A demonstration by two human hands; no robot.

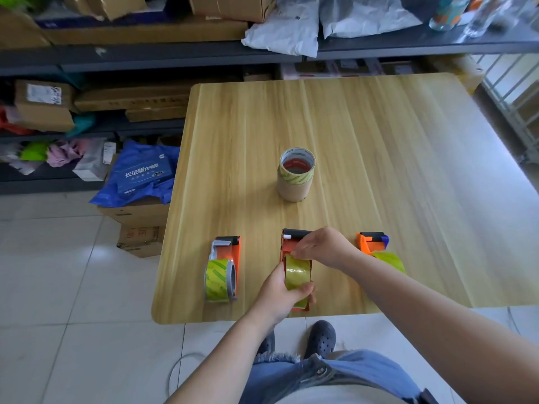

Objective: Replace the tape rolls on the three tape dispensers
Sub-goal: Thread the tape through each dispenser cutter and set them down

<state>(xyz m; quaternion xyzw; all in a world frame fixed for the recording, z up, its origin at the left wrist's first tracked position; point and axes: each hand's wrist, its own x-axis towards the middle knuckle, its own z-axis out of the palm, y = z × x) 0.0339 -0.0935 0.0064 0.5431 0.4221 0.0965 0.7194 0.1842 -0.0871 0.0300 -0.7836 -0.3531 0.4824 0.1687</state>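
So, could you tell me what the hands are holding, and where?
Left hand grips the middle dispenser's tape roll around its near side; right hand pinches its top edge.

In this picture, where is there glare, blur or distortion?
Head view: window glare washes out the right side of the light wooden table; wide-angle bending curves the dark metal shelf; the clear bottles at top right are blurred; both hands look sharp.

Both forearms bare, reaching forward over the near table edge (262, 316). Left hand (280, 293) sits at that edge, thumb and fingers curled round a tape roll (297, 274), gripping it from the left. Right hand (323, 247) farther from the edge, just beyond the left, palm down, fingertips (294, 253) pinching at the roll's far side.
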